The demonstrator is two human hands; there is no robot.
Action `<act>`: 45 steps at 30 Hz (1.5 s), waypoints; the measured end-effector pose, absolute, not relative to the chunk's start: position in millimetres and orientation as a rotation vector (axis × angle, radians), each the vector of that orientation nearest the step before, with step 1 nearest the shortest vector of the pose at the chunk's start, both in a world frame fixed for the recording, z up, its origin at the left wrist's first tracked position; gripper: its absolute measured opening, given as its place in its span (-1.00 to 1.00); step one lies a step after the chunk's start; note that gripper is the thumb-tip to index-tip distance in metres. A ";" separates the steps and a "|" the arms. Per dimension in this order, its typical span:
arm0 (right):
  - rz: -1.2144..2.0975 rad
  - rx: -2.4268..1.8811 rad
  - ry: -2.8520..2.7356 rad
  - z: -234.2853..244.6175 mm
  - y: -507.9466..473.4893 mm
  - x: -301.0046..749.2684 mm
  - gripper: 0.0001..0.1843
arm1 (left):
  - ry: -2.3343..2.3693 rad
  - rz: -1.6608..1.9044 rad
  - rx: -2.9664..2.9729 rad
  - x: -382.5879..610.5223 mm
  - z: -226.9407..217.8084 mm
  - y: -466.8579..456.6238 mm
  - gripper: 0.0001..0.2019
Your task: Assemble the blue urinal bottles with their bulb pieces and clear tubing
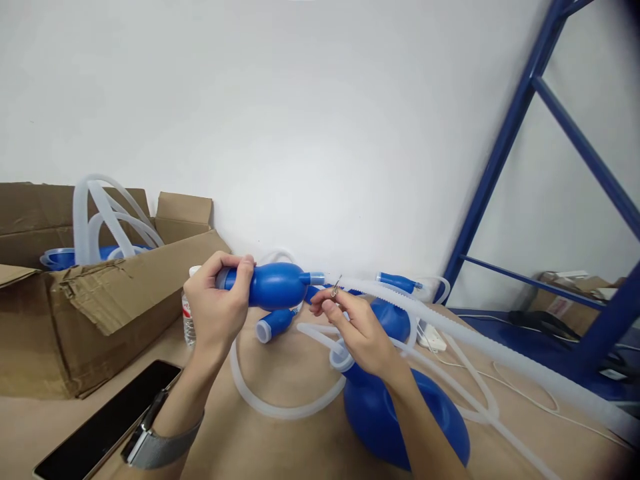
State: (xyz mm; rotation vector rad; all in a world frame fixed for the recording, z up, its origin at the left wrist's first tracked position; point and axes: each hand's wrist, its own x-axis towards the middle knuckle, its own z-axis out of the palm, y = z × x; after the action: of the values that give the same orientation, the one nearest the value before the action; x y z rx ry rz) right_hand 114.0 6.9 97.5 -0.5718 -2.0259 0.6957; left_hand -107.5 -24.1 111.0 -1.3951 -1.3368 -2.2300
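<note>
Head view | left hand (217, 310) grips blue rubber bulb (274, 285) | right hand (357, 331) pinches small metal clip (335, 288) by white ribbed hose (465, 330) | next: hold clip steady

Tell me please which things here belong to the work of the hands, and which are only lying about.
In the work: left hand gripping a blue rubber bulb; right hand pinching a small metal clip; ribbed translucent tube.

Lying about: cardboard box; smartphone; plastic water bottle; white power strip; blue metal rack.
</note>
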 end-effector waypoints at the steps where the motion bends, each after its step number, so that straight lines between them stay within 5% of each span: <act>1: 0.715 -0.556 -2.023 97.5 6.2 113.7 -0.51 | -1.342 -2.226 -1.399 -106.9 111.0 -24.2 -0.81; 6: 0.808 -0.472 -1.941 92.6 8.7 113.4 -0.37 | -1.354 -2.195 -1.411 -106.6 112.2 -27.9 -0.82; 31: 1.238 -0.381 -1.899 96.2 -2.6 101.6 -0.50 | -1.287 -2.058 -1.594 -103.1 110.8 -32.5 -0.83; 45: 1.147 -0.467 -1.861 91.4 -1.8 93.5 -0.49 | -1.308 -1.987 -1.559 -108.0 112.2 -31.4 -0.83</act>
State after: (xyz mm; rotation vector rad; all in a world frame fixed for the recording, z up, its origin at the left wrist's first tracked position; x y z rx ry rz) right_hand 93.5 -1.8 91.4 -0.4669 -1.8608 1.1474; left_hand -108.0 -31.4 112.2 -1.5587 -1.3078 -1.9869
